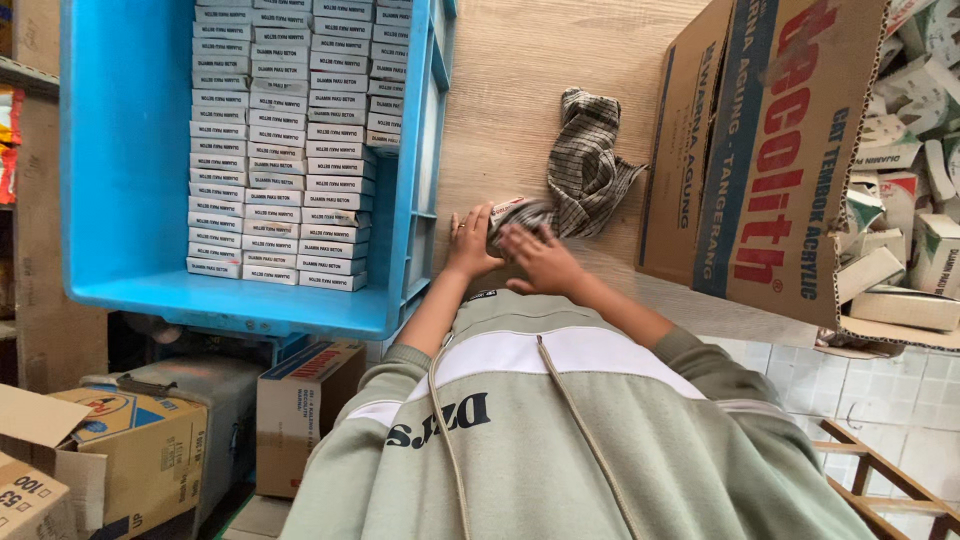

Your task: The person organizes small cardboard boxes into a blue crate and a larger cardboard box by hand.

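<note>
Wooden table (520,80) bears a blue crate (125,150) at nine o'clock, packed with white boxes. At centre, left hand (467,240) and right hand (540,258), fingers curled, grip a small box (508,212) touching the checked cloth (585,165) at one o'clock.

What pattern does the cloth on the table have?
The cloth is checked, dark grey lines on beige; the head view shows it.

You have two hands, the left hand (468,243) and right hand (537,258), on one small box (508,213), beside one checked cloth (588,165), one blue crate (125,160) holding three full columns of small white boxes (275,160) and a shorter fourth, and one big cardboard carton (770,150).
</note>
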